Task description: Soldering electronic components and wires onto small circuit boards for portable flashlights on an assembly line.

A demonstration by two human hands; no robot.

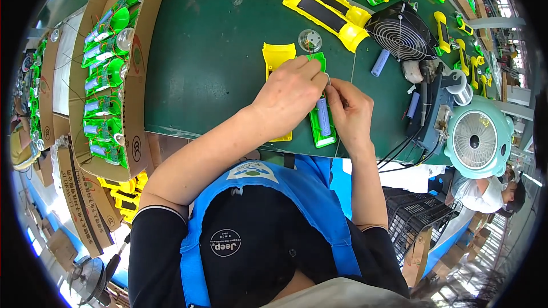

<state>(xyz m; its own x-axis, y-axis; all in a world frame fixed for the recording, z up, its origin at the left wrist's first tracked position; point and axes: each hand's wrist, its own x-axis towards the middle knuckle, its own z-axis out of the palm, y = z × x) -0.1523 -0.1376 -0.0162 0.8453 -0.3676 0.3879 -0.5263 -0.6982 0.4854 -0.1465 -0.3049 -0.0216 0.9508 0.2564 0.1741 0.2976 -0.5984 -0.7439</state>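
Observation:
A green plastic housing [325,138] with a blue cylindrical battery [324,116] in it lies on the green table in front of me. Over its upper half is my left hand [293,92], fingers pinched together, and what they hold is hidden. My right hand [351,109] is closed beside it, thumb and forefinger together near a thin pale piece I cannot make out. Partly behind my left hand and wrist sits a yellow plastic shell [278,52]. A clear round lens [310,40] lies just beyond the housing's far end.
To the left stands a cardboard box [141,74] of green battery assemblies. Yellow casings with dark panels [322,17] lie at the far side. At right are a black fan [401,33], a loose battery [380,63], a blue bench unit [432,117], a wire spool [462,96] and a pale green fan [477,140].

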